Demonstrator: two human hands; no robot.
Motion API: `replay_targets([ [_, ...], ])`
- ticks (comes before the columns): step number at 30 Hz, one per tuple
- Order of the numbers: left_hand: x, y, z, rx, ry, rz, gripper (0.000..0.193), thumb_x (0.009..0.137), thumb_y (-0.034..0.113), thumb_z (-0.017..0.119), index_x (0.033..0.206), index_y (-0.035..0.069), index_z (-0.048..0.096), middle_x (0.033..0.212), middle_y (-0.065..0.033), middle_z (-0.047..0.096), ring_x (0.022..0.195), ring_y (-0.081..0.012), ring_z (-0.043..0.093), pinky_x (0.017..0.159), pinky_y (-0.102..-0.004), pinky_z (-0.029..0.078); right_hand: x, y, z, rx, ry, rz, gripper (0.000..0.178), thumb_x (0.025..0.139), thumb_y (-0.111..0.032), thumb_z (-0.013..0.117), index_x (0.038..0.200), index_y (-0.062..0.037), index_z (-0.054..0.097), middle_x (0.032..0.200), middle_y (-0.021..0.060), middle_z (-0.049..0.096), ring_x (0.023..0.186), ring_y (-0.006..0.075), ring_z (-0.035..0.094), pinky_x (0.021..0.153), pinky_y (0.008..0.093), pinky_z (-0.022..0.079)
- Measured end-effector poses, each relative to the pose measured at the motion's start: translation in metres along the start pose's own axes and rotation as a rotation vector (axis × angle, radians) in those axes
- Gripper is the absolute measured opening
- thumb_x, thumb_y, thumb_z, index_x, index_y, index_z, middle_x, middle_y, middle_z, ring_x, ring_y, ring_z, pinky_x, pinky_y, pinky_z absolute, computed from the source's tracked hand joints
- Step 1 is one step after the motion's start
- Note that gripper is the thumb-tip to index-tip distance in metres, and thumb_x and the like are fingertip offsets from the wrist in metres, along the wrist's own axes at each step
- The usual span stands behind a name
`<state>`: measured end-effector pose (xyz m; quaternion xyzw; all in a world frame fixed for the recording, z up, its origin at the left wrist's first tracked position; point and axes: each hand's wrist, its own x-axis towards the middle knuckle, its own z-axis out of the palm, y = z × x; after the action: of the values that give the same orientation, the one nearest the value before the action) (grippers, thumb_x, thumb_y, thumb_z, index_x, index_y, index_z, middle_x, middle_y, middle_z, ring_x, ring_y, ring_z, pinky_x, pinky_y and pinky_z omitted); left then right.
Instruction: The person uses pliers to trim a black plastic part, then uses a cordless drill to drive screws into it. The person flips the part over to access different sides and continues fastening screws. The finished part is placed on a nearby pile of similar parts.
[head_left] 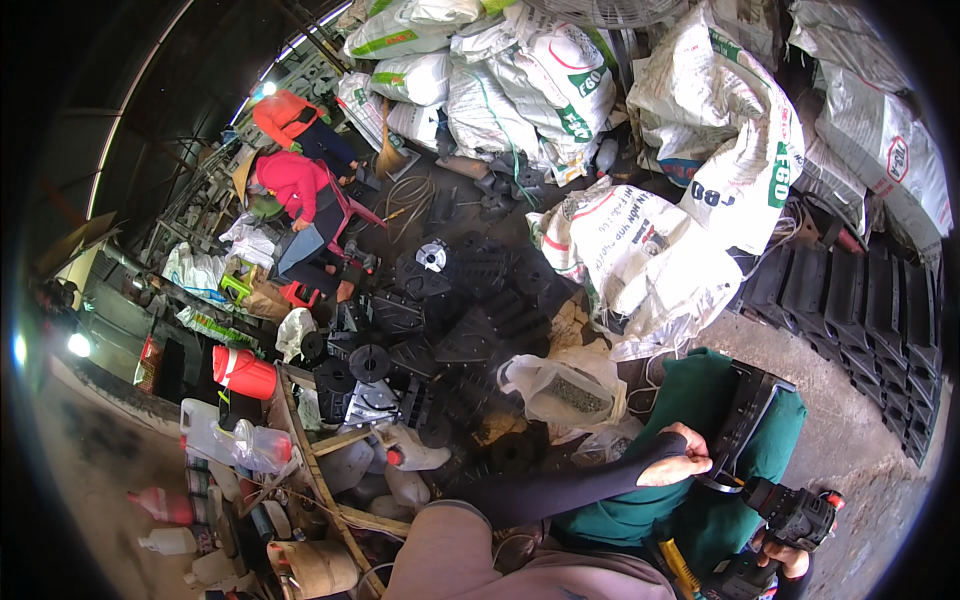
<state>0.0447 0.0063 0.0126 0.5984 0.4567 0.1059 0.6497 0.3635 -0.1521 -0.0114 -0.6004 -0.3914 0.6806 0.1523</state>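
Observation:
A long black plastic part point(745, 415) lies across the green cloth point(690, 400) over my legs. At its near left edge is my left hand point(680, 458), in a dark sleeve, with curled fingers pressed together; whatever they pinch is too small to make out. A cordless drill point(795, 512) is gripped by my right hand point(782, 556). Its front end points left, toward the near end of the part. A pale curved strip point(720, 486) shows just below my left fingertips. Beside my lap sits a yellow-handled tool point(678, 568), partly hidden.
Black parts point(470, 335) lie heaped ahead, beside an open white bag of small pieces point(565, 390). More black parts point(850, 325) are stacked at right. White sacks point(660, 240) stand behind. Bottles and a red bucket point(244, 372) are at left. Two people point(300, 190) work at far left.

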Motion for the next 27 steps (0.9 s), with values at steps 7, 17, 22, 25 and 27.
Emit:
replay_targets([
  [7,0.005,0.002,-0.017,0.015,0.059,0.281,0.029,0.081,0.029,0.073,0.078,0.002,0.063,0.058,-0.0020,0.055,0.055,-0.0107,0.051,0.051,-0.0312,0.040,-0.001,0.001,0.001,0.004,0.003,0.010,0.023,0.080,-0.002,0.063,0.103,-0.0005,0.061,0.083,0.0094,0.064,0.071,0.0162,0.061,0.059,0.0292,0.049],
  [17,0.026,0.014,0.007,0.240,0.220,0.362,0.085,0.079,0.044,0.070,0.139,-0.001,0.030,0.083,-0.0185,0.064,0.073,-0.0356,0.065,0.065,-0.0408,0.052,-0.012,0.006,0.004,0.076,-0.014,-0.004,0.024,0.080,-0.002,0.063,0.104,-0.0004,0.061,0.085,0.0097,0.064,0.072,0.0164,0.061,0.059,0.0293,0.049],
  [22,0.032,0.002,0.018,-0.418,0.071,0.256,0.061,0.082,0.014,0.070,0.132,-0.001,0.039,0.080,-0.0111,0.064,0.065,-0.0197,0.064,0.057,-0.0298,0.053,-0.033,0.002,0.016,0.484,-0.024,0.048,0.032,0.079,-0.001,0.064,0.111,-0.0011,0.061,0.096,0.0106,0.066,0.080,0.0184,0.063,0.064,0.0310,0.051],
  [25,0.032,-0.005,0.024,-0.661,-0.003,0.186,0.044,0.082,0.003,0.070,0.119,0.002,0.046,0.082,-0.0061,0.061,0.066,-0.0126,0.061,0.057,-0.0250,0.051,-0.038,-0.002,0.020,0.344,0.011,-0.069,0.035,0.077,-0.008,0.068,0.111,-0.0016,0.062,0.099,0.0114,0.066,0.083,0.0180,0.063,0.066,0.0301,0.051],
  [27,0.033,-0.009,0.023,-0.587,0.021,0.201,0.032,0.082,0.003,0.070,0.108,0.002,0.052,0.088,-0.0041,0.060,0.074,-0.0117,0.060,0.063,-0.0241,0.050,-0.037,0.001,0.022,0.286,0.075,-0.015,0.041,0.079,-0.021,0.064,0.114,-0.0010,0.058,0.095,0.0151,0.064,0.075,0.0163,0.059,0.063,0.0267,0.049],
])
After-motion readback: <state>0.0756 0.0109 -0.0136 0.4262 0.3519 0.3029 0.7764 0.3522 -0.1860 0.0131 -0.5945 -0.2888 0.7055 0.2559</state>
